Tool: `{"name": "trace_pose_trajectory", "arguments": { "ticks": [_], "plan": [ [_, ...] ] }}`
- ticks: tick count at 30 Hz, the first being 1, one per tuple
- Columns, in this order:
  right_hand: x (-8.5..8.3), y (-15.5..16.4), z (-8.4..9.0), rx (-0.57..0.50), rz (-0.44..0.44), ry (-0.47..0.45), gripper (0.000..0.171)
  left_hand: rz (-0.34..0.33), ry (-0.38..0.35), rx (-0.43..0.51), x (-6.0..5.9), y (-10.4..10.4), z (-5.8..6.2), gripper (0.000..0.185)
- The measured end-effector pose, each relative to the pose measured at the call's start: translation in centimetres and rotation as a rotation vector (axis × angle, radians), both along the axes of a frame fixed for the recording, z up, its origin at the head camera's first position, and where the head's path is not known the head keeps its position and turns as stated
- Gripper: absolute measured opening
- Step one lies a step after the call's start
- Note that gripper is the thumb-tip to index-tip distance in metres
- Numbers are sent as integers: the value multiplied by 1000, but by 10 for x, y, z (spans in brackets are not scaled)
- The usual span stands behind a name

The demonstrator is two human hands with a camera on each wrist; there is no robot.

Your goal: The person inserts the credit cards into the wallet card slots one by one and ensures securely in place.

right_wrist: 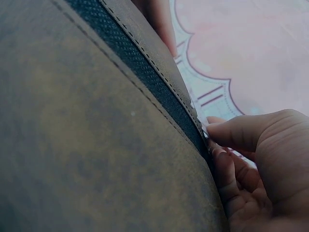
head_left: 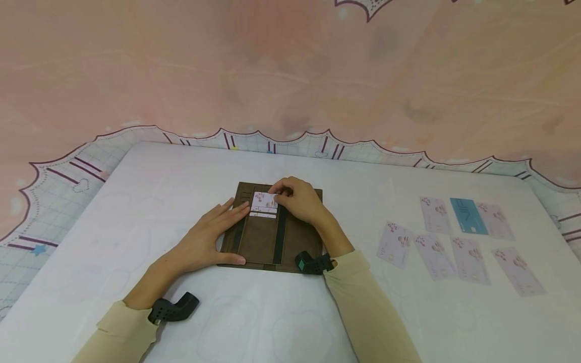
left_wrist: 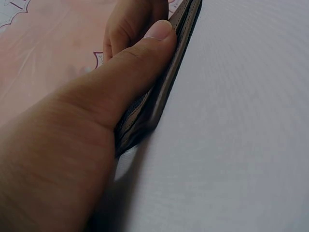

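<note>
A brown wallet [head_left: 258,242] lies opened out flat on the white table, dark bands running along it. White cards with pink print stand one behind another in its slots near the far edge. The right hand [head_left: 301,201] pinches the right edge of the topmost card [head_left: 262,198], whose lower part sits in a slot. On the wallet's left side rests the left hand [head_left: 211,233], fingers extended by the cards and thumb near the front edge. The left wrist view shows this thumb on the wallet's stitched rim [left_wrist: 166,92]. Wallet leather [right_wrist: 96,125] covers much of the right wrist view.
Several loose white cards [head_left: 469,259] with pink print lie spread on the table [head_left: 254,327] to the right. Among them is a blue card [head_left: 469,216]. A patterned pink cloth [head_left: 272,75] rises behind the table. Each wrist wears a black band.
</note>
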State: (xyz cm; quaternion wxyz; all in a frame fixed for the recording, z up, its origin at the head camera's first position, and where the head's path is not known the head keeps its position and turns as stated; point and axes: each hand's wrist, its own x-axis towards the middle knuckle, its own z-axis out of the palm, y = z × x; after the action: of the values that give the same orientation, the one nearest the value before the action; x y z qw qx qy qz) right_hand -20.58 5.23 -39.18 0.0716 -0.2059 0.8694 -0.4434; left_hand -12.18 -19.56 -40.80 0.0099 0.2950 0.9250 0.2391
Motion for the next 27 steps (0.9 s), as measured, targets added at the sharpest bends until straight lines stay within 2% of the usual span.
{"name": "trace_pose_trajectory", "arguments": {
  "ticks": [15,27],
  "plan": [
    [0,1,1,3,27,35,15,-16,8,9,0,-1,0,104],
    [-2,2,-1,2,74,92,23,-24,14,20,0,0,1,104]
  ]
}}
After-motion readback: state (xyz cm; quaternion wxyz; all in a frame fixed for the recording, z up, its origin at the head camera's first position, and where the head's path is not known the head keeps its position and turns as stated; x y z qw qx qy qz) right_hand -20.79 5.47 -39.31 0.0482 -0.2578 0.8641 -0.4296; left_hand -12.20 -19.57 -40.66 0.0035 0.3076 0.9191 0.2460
